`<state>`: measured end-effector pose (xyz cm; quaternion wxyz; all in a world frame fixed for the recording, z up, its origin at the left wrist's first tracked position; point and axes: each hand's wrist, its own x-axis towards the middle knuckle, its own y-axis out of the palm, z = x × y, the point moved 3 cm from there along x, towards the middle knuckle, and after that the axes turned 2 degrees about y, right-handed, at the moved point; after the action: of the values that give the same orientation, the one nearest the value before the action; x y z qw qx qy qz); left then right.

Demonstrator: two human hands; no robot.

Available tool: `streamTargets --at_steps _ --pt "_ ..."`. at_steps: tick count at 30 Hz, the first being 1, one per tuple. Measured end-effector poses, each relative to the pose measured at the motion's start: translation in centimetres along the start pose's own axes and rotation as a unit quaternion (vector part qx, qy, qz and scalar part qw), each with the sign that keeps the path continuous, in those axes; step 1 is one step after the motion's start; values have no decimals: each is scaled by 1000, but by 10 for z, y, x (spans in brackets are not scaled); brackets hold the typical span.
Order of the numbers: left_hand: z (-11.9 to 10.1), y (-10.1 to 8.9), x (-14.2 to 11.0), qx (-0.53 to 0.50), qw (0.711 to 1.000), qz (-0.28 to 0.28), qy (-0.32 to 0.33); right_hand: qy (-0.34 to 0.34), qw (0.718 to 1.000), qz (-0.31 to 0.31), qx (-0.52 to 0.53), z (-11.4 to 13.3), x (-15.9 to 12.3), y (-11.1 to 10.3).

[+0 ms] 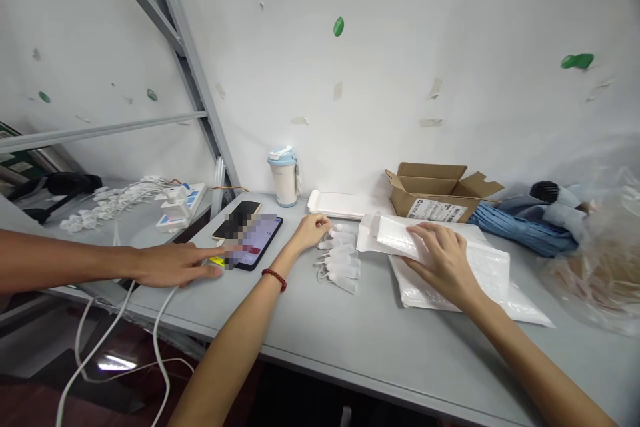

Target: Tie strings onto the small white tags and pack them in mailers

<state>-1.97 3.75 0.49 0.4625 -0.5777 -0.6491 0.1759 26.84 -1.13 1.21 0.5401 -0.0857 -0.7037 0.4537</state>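
My right hand (445, 257) grips a white padded envelope (397, 233) between thumb and fingers, above other white bubble mailers (485, 270) lying on the table. My left hand (311, 232), with a red bead bracelet at the wrist, has its fingers curled together at the far end of a row of small translucent white pieces with thin loops (343, 260). Whatever its fingertips hold is too small to make out. Behind the row lies a stack of flat white envelopes (340, 203).
Another person's hand (175, 263) reaches from the left to a lit phone (263, 243); a second phone (243, 217) lies beside it. At the back stand a cup (285, 180) and an open cardboard box (433, 190). Blue cloth (523, 227) and a plastic bag (600, 267) lie right.
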Motion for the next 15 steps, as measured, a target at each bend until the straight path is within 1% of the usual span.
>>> streamTargets --at_steps 2,4,6,8,11,15 --pt "3 -3 3 -1 1000 -16 0 3 1000 -1 1 0 0 -1" --pt "5 -9 4 -1 999 -47 5 4 1000 2 0 -2 0 -1" --pt "7 -16 3 2 997 -80 14 1 1000 9 -3 -3 -1 -1" --pt "7 -22 0 10 995 -98 31 0 1000 15 -6 -3 -1 -1" --pt "1 -27 -7 26 994 -85 66 3 1000 16 1 -2 -1 -1" --pt "-16 -22 -13 12 994 -19 106 1 999 22 25 4 -1 -2"
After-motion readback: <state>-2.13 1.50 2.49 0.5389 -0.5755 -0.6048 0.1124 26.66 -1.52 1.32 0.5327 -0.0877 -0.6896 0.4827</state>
